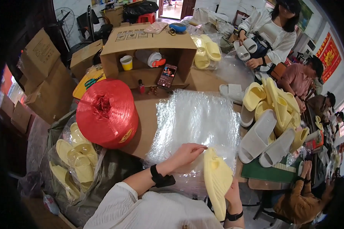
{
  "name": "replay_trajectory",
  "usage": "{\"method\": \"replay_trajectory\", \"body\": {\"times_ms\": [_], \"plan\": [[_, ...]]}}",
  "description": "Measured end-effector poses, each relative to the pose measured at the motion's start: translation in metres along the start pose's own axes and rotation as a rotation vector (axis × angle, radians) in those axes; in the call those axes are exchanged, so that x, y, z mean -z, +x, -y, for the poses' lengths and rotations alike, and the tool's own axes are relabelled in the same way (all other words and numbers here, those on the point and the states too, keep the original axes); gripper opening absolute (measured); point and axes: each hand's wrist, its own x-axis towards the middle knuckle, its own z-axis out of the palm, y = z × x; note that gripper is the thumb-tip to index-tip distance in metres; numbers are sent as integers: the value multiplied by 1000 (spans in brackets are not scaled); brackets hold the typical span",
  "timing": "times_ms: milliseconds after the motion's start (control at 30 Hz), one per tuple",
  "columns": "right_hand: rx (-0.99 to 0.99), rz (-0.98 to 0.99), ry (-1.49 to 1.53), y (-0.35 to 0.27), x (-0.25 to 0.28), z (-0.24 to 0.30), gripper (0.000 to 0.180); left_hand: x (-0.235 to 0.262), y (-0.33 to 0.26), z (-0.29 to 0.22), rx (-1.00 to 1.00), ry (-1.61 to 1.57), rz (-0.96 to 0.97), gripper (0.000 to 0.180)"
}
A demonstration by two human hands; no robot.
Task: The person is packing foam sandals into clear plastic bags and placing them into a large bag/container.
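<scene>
Brown cardboard box point(143, 42): yellow-and-white cup point(126, 63)
Olive fabric sack point(110, 168): bagged cream-yellow slippers point(82, 162)
Right grip point(233, 191): grasping pale-yellow ribbed slipper point(216, 177), beside clear plastic sheets point(198, 118)
Left grip point(188, 153): fingers bunched by its top, cannot tell whether holding

Stretches as a brown worktop point(146, 110) beneath a stack of clear plastic bags point(198, 118). Bears, left of that stack, a red twine roll point(111, 118); beyond it, an open carton point(141, 42); right of it, piled slippers point(266, 124) and a green mat point(262, 173).
</scene>
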Motion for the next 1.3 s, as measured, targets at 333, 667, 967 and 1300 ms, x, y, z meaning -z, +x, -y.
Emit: {"method": "replay_trajectory", "body": {"times_ms": [333, 667, 967, 1300], "plan": [[62, -154, -718, 2, 4, 10, 21, 4, -7, -13, -282, -77, 67, 38], [261, -120, -1121, 21, -19, 18, 20, 6, -34, -44, -671, 506, 69, 37], [256, -184, -1124, 26, -18, 8, 20, 3, -35, -37, -745, 484, 122, 39], [151, -230, -1159, 110, -45, 9, 26, 3, -66, -60, -775, 288, 401, 40]]}}
